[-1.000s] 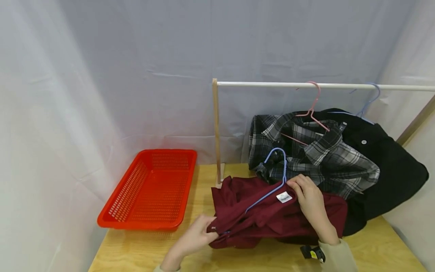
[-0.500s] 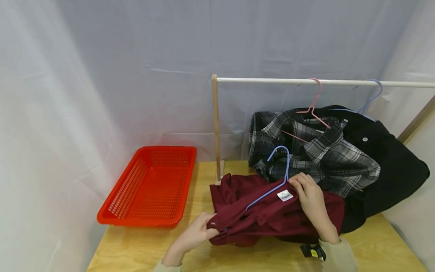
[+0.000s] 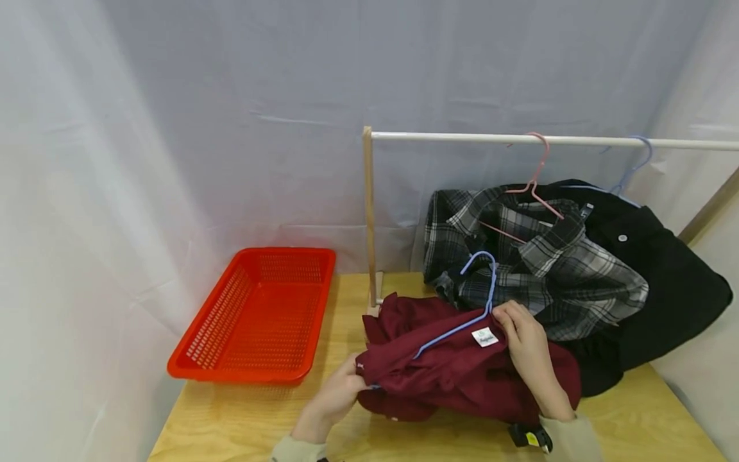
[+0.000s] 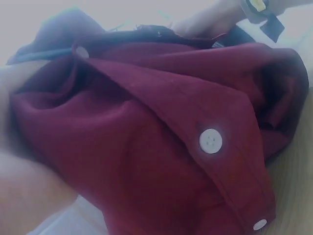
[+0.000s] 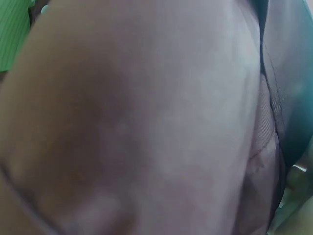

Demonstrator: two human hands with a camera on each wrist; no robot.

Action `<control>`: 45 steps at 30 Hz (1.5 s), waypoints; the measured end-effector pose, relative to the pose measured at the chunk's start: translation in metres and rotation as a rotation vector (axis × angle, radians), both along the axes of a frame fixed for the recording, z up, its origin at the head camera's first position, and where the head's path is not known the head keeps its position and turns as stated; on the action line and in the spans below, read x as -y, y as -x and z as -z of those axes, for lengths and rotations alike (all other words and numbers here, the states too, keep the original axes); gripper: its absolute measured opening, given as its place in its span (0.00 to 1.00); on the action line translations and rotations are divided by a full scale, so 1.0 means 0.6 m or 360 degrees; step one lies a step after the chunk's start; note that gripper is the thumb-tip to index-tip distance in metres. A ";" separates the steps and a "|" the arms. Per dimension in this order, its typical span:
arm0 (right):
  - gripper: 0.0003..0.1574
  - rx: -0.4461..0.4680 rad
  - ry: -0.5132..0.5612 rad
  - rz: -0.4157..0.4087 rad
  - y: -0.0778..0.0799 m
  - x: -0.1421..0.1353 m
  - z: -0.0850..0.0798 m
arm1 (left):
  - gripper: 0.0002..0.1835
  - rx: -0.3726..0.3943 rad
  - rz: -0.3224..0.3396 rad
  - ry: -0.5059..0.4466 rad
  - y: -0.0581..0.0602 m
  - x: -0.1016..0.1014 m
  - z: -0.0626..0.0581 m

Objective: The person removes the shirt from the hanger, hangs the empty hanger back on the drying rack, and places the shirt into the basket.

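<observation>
A maroon button-up shirt [image 3: 462, 378] lies bunched over the table, its white neck label [image 3: 485, 337] facing up. Inside its collar sits a blue hanger [image 3: 492, 282], hook pointing up in front of the plaid shirt. My left hand [image 3: 335, 394] grips the maroon shirt's left front edge, where a bit of blue hanger shows by the fingers. At the collar, beside the hanger's neck, my right hand [image 3: 528, 343] pinches the cloth. White buttons [image 4: 211, 141] run down the front placket in the left wrist view. Cloth [image 5: 146, 117] fills most of the right wrist view, hiding the fingertips.
A red plastic basket [image 3: 173, 369] stands on the wooden table [image 3: 231, 430] at left. Behind the maroon shirt, a white rail [image 3: 450, 136] on wooden posts bears a plaid shirt [image 3: 545, 256] on a pink hanger and a black garment [image 3: 670, 289] on a blue hanger.
My left hand has shifted slightly right, still gripping the shirt's edge. The hanger's hook has moved a little right, and the shirt's left front has folded inward. My right hand stays at the collar.
</observation>
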State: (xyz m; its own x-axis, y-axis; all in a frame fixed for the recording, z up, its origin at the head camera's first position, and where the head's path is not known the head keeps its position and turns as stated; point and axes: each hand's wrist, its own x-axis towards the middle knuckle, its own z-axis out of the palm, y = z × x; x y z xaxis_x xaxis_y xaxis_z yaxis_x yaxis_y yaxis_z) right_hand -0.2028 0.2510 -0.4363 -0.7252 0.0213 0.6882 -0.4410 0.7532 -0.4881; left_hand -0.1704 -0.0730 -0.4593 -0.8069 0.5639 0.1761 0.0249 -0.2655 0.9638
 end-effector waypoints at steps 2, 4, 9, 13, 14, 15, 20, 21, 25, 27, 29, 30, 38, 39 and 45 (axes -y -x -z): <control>0.09 -0.0006 0.0016 -0.0002 -0.002 -0.005 0.000 | 0.21 0.0049 -0.0111 0.0077 -0.001 -0.003 -0.005; 0.09 -0.0005 0.0027 0.0019 -0.003 -0.009 0.000 | 0.16 0.0002 -0.0271 0.0163 0.000 -0.007 -0.010; 0.09 0.0036 0.0057 0.0088 -0.005 -0.015 0.001 | 0.15 -0.0362 -0.0650 0.0406 0.001 -0.012 -0.010; 0.09 0.0052 0.0051 0.0104 -0.005 -0.018 0.001 | 0.14 -0.0616 -0.0637 0.0406 -0.004 -0.004 -0.004; 0.09 0.0054 0.0052 0.0103 -0.005 -0.018 0.000 | 0.15 -0.0644 -0.0577 0.0363 -0.005 -0.001 -0.003; 0.09 0.0054 0.0053 0.0103 -0.005 -0.018 0.000 | 0.15 -0.0663 -0.0497 0.0304 -0.006 0.001 -0.003; 0.10 0.0067 0.0065 0.0116 -0.005 -0.019 0.001 | 0.21 -0.0612 -0.0151 -0.0029 -0.010 0.010 -0.002; 0.10 0.0070 0.0065 0.0123 -0.005 -0.020 0.002 | 0.21 -0.0590 -0.0133 -0.0063 -0.012 0.011 -0.002; 0.09 0.0080 0.0040 0.0141 -0.007 -0.018 0.004 | 0.15 -0.0598 -0.0371 0.0005 -0.016 0.008 -0.006; 0.09 0.0078 0.0026 0.0142 -0.007 -0.016 0.004 | 0.10 -0.0626 -0.0577 0.0091 -0.015 0.004 -0.007; 0.08 0.0070 0.0016 0.0141 -0.006 -0.015 0.003 | 0.05 -0.0672 -0.0724 0.0137 -0.012 0.000 -0.008; 0.08 0.0066 0.0014 0.0138 -0.005 -0.015 0.003 | 0.04 -0.0696 -0.0755 0.0136 -0.010 -0.001 -0.008; 0.09 0.0084 0.0043 0.0125 -0.006 -0.010 0.010 | 0.05 -0.0382 -0.0420 -0.0160 -0.011 -0.009 -0.005; 0.09 0.0089 0.0054 0.0114 -0.007 -0.007 0.010 | 0.07 -0.0282 -0.0391 -0.0214 -0.013 -0.012 -0.004; 0.10 0.0081 0.0053 0.0005 -0.011 0.024 0.016 | 0.07 -0.0168 -0.0573 -0.0116 -0.013 -0.054 0.003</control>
